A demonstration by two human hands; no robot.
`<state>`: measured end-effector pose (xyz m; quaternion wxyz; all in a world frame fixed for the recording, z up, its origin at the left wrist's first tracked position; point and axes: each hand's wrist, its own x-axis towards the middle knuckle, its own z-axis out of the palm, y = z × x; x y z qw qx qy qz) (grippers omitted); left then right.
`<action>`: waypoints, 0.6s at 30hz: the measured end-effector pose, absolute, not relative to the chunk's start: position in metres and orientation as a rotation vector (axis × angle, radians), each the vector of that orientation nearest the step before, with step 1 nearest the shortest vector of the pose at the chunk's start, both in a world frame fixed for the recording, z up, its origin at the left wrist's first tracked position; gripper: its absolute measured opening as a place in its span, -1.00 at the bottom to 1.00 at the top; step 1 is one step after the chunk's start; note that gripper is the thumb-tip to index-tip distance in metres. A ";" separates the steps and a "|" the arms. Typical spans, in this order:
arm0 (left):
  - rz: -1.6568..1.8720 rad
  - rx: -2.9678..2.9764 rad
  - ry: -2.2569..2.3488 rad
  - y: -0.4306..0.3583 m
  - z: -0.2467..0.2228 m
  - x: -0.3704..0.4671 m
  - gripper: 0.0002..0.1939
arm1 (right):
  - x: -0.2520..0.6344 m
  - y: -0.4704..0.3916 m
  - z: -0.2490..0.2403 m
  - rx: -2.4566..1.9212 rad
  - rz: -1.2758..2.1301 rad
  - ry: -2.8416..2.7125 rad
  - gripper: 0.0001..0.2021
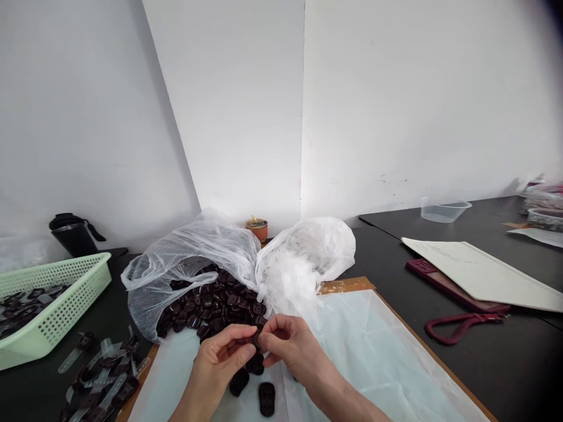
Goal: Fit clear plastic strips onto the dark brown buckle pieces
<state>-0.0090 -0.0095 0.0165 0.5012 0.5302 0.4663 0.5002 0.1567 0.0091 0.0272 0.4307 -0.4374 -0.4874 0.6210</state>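
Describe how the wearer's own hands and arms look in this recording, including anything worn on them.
The left hand and right hand are human and ungloved, with no rings, watch or bracelet visible. The right forearm is bare to the picture's edge; less of the left arm shows, also without a sleeve.

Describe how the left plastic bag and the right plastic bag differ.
The left bag holds a heap of dark pieces, while the right bag holds whitish, translucent pieces. The left bag also spreads wider than the right bag in this view. Both are thin plastic and gape open, contents showing.
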 end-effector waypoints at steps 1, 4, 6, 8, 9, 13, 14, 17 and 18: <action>1.213 1.262 1.139 -0.010 0.017 -0.009 -0.81 | 0.157 0.009 0.027 -1.084 1.547 -1.224 -0.83; 1.203 1.147 1.162 -0.011 0.019 -0.008 -0.79 | 0.157 0.010 0.026 -1.083 1.502 -1.283 -0.83; 1.186 1.076 1.150 -0.012 0.019 -0.009 -0.78 | 0.158 0.011 0.025 -1.094 1.445 -1.346 -0.86; 1.163 1.036 1.116 -0.012 0.018 -0.010 -0.80 | 0.159 0.011 0.023 -1.099 1.396 -1.404 -0.89; 1.150 1.026 1.096 -0.012 0.018 -0.010 -0.81 | 0.160 0.010 0.023 -1.100 1.378 -1.427 -0.90; 1.085 1.025 1.068 -0.010 0.017 -0.012 -0.81 | 0.161 0.008 0.023 -1.136 1.310 -1.511 -0.92; 1.077 1.033 1.077 -0.009 0.017 -0.012 -0.80 | 0.162 0.008 0.023 -1.148 1.284 -1.540 -0.93; 1.077 1.072 1.100 -0.009 0.019 -0.011 -0.81 | 0.163 0.007 0.025 -1.155 1.174 -1.642 -0.91; 1.079 1.087 1.104 -0.009 0.020 -0.011 -0.81 | 0.164 0.007 0.026 -1.144 1.140 -1.670 -0.90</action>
